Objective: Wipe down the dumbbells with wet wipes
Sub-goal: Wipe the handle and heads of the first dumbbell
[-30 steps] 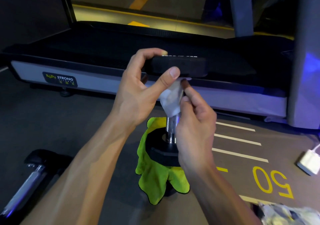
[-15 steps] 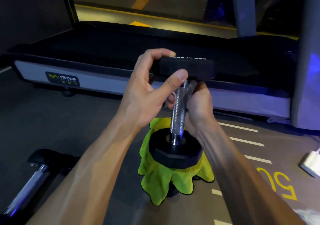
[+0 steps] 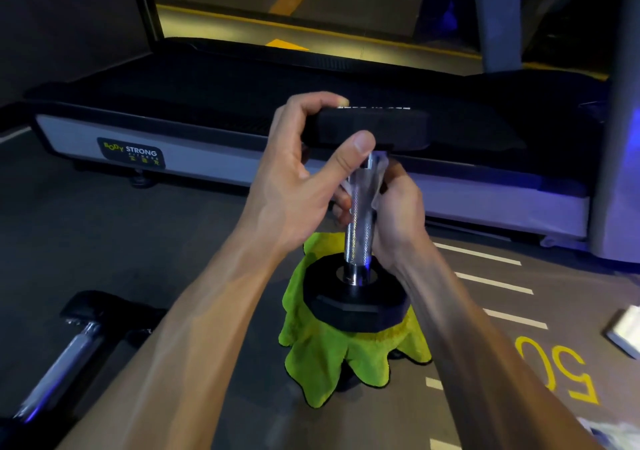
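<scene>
Gym floor, treadmill (image 3: 214,158), dumbbells (image 3: 360,227), lane markings (image 3: 491,283)

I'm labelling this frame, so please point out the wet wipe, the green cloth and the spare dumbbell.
wet wipe (image 3: 380,181), head view, fold beside handle.
green cloth (image 3: 332,363), head view, hanging front folds.
spare dumbbell (image 3: 65,357), head view, metal handle.

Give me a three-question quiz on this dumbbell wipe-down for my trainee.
1. True or false: the upright dumbbell stands directly on bare floor.
2. Which hand steadies the top head? A) left hand B) right hand
3. Fill in: the right hand presses the wet wipe against the chrome ____.

Key:
1. False; a green cloth lies under its lower head.
2. A; fingers and thumb pinch the head's edge.
3. Handle, near its top. A second dumbbell lies on the floor at the left.
</scene>
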The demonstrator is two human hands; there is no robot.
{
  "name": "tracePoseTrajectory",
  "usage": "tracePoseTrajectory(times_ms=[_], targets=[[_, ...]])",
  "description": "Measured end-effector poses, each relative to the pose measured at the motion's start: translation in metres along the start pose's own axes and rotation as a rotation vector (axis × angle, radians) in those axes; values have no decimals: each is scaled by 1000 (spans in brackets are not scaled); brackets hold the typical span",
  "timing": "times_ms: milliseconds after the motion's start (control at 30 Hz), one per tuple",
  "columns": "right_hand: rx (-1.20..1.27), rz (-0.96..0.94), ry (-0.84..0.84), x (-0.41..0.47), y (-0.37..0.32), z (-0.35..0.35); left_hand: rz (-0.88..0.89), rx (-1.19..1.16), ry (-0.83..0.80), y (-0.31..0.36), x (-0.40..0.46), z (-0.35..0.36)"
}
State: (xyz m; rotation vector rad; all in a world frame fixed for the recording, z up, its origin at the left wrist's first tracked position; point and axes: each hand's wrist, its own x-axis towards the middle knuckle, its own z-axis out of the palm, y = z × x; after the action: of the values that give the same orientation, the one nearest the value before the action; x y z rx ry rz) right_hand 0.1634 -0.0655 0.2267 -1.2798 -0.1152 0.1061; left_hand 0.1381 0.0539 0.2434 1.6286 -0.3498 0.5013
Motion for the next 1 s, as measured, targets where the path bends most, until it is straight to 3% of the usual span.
tracePoseTrajectory(times_ms=[33,67,167,267,333,433,533,600,667,800,900,1000], targets=[[48,1,-17,1,2,-1,-2,-7,1,-1,0,0],[-54,-55,11,1,5,0,5,-5,7,-2,1,-2],[-565,-385,204,-7,28,12,45,68,25,-10,2,-9],[-825,-481,405,-16,37,27,39,79,43,-14,3,-13],[-769,-449,382,-16,32,30,30,53,54,-14,2,-17],[-551,-213,208,-3,14,19,26,26,26,-13,1,-23],[-136,60,7,4,4,8,25,-54,2,-6,-4,-21],[3,110,-38,6,6,6,18,-84,-11,-2,-6,-19],[-103,-19,47,4,14,9,13,-91,-11,-5,-5,-19],[-732,-427,275,-18,36,25,55,59,58,-14,-2,-18],[-890,-414,334,-18,32,27,67,55,71,-12,-2,-17],[-808,-306,179,-11,16,12,73,112,31,-10,1,-22]])
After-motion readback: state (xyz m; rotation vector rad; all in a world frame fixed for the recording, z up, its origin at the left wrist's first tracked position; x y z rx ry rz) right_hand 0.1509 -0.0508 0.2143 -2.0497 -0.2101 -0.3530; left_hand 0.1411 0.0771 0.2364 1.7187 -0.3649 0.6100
